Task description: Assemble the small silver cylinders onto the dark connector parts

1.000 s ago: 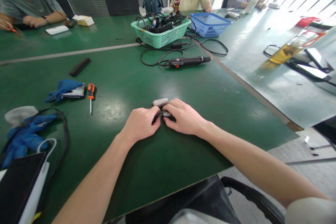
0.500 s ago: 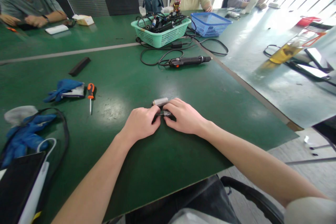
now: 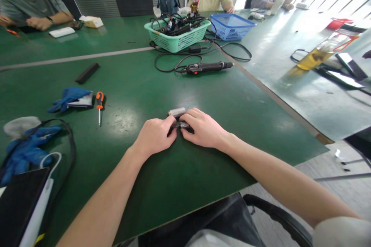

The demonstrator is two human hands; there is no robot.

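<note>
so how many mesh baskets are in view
2: a green basket beyond the black corded tool, a blue basket right of it; the red item far right is unclear.

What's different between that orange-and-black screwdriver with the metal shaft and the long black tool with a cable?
The orange-and-black screwdriver is smaller than the long black tool. The screwdriver's metal shaft points toward the near edge; the black tool lies crosswise. A thin black cable runs from the black tool; the screwdriver has none. Both lie unheld on the green tabletop.
</note>
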